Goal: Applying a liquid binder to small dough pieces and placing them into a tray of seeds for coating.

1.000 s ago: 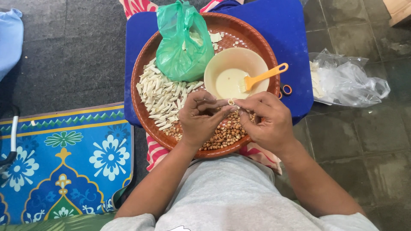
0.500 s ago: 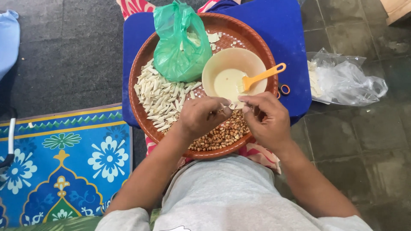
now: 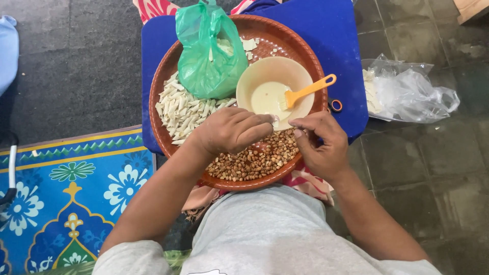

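A round brown tray (image 3: 168, 86) rests on my lap. It holds roasted peanuts (image 3: 254, 158) at the near side, a heap of small white rolled pieces (image 3: 186, 109) at the left, a green plastic bag (image 3: 209, 51) and a beige bowl (image 3: 254, 76) of white paste with an orange brush (image 3: 310, 89). My left hand (image 3: 232, 131) lies over the peanuts and pinches a small white piece (image 3: 275, 123) at the bowl's near rim. My right hand (image 3: 318, 145) is just to its right, fingers curled with the tips together; nothing shows in them.
The tray sits on a blue cushion (image 3: 346, 40). A clear plastic bag (image 3: 412, 94) with white pieces lies on the tiled floor to the right. A blue patterned mat (image 3: 66, 188) covers the floor at the left. Small orange scissor handles (image 3: 335, 105) peek from under the tray.
Both hands have shifted a little up the tray toward the bowl. They were pressed together over the peanuts and now sit slightly apart.
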